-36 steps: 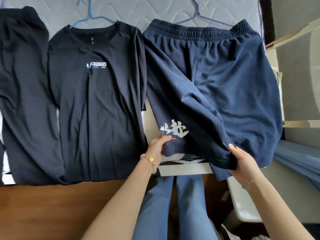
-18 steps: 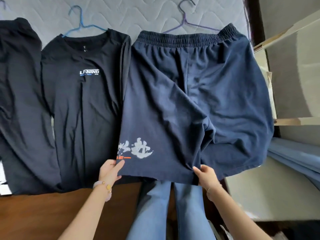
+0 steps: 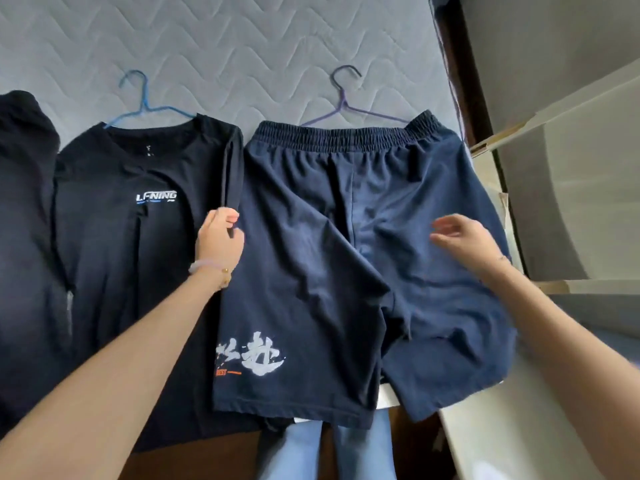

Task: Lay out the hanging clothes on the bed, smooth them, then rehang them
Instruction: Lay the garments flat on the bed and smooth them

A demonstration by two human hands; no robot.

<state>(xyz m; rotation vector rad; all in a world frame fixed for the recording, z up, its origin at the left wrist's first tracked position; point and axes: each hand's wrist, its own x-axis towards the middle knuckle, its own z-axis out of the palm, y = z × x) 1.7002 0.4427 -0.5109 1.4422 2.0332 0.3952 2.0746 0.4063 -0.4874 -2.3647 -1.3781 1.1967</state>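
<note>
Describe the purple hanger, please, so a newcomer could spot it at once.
On the quilted grey mattress lie dark clothes. The purple hanger sticks out above the waistband of the navy shorts, the rightmost garment. The neighbouring blue hanger tops the black T-shirt instead.

Pale wrist bracelet (image 3: 202, 266), light-blue jeans (image 3: 298, 452)

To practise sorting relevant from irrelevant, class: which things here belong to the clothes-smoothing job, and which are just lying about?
Job: navy shorts, black T-shirt, dark garment, blue hanger, purple hanger, mattress, left hand pinching the shorts' edge, right hand open above them.
Lying about: white shelf boards, pale ledge beside the bed.
</note>
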